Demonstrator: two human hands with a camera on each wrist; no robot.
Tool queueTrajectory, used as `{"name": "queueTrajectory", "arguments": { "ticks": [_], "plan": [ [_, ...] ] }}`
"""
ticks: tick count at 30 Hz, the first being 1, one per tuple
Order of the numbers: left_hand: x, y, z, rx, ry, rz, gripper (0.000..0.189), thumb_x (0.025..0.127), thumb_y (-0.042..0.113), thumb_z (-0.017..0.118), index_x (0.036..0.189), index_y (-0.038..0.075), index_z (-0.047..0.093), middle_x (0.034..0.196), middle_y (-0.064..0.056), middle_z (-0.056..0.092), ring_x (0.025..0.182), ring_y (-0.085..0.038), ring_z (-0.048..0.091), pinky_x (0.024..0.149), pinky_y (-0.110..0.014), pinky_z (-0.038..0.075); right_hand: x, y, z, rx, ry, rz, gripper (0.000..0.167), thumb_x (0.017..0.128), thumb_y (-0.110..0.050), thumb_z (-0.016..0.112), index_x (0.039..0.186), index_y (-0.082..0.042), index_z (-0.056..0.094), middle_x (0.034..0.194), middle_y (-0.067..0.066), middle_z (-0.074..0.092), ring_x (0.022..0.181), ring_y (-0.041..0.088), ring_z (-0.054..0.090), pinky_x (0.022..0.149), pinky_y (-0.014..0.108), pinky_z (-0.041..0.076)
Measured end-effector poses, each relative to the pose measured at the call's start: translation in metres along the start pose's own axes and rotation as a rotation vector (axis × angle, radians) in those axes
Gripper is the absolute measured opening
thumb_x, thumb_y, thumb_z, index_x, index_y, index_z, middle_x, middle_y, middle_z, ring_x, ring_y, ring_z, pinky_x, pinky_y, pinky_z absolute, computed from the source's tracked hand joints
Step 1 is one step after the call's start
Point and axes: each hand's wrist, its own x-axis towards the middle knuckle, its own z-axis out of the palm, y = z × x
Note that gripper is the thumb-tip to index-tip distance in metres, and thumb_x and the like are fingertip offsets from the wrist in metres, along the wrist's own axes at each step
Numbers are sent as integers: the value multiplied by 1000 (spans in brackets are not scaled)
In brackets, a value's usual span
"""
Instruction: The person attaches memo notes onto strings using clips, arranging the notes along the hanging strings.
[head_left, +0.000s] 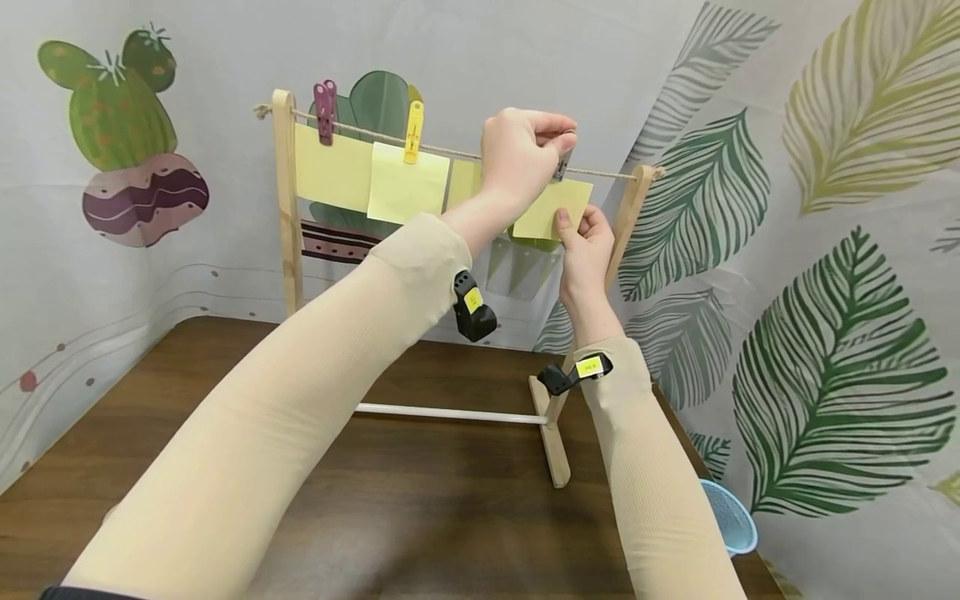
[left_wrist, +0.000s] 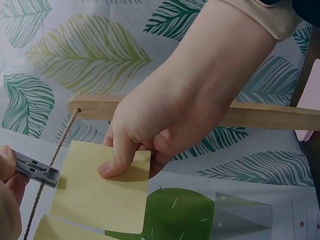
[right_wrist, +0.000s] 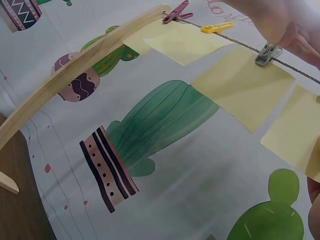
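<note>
My left hand (head_left: 521,158) pinches a grey clothespin (left_wrist: 39,169) at the rope (head_left: 607,174), its tip at the top edge of a yellow paper note (head_left: 553,210). The lower right part of that note is gripped between thumb and fingers of my right hand (head_left: 588,254). Three more notes hang to the left along the rope. A purple clothespin (head_left: 325,112) is on the first, a yellow clothespin (head_left: 414,132) on the second. Another grey clothespin (right_wrist: 268,55) clips the third note (right_wrist: 245,85), which my left hand partly covers in the head view.
The rope runs between two wooden posts (head_left: 287,200) of a stand on a brown table (head_left: 420,508). A white bar (head_left: 450,412) joins the stand low down, near a wooden foot (head_left: 555,450). At the right table edge is a blue basket (head_left: 731,521), partly behind my right sleeve.
</note>
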Motion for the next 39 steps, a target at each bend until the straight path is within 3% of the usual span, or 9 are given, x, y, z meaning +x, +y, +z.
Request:
{"name": "queueTrajectory", "arguments": {
  "ticks": [16, 27, 39],
  "plan": [
    [-1, -2, -1, 10, -55, -55, 24, 92, 20, 70, 115, 15, 74, 107, 2, 75, 91, -5, 70, 79, -14, 50, 0, -5, 4, -10, -24, -7, 13, 93, 0, 62, 89, -12, 58, 76, -8, 66, 75, 5, 61, 70, 18, 48],
    [-2, -3, -4, 56, -151, -63, 37, 94, 26, 66, 129, 13, 65, 121, 0, 71, 106, -7, 67, 85, -17, 51, 0, -4, 4, -9, -8, -2, 13, 93, 0, 62, 87, -11, 58, 77, -6, 65, 75, 6, 61, 70, 18, 48],
    [-6, -4, -6, -18, -174, -83, 43, 95, 25, 64, 135, 8, 59, 129, -3, 66, 114, -8, 64, 91, -15, 49, -1, -2, 3, -8, -17, -5, 11, 92, -1, 63, 90, -11, 58, 78, -5, 65, 74, 4, 62, 70, 18, 49]
  ]
}}
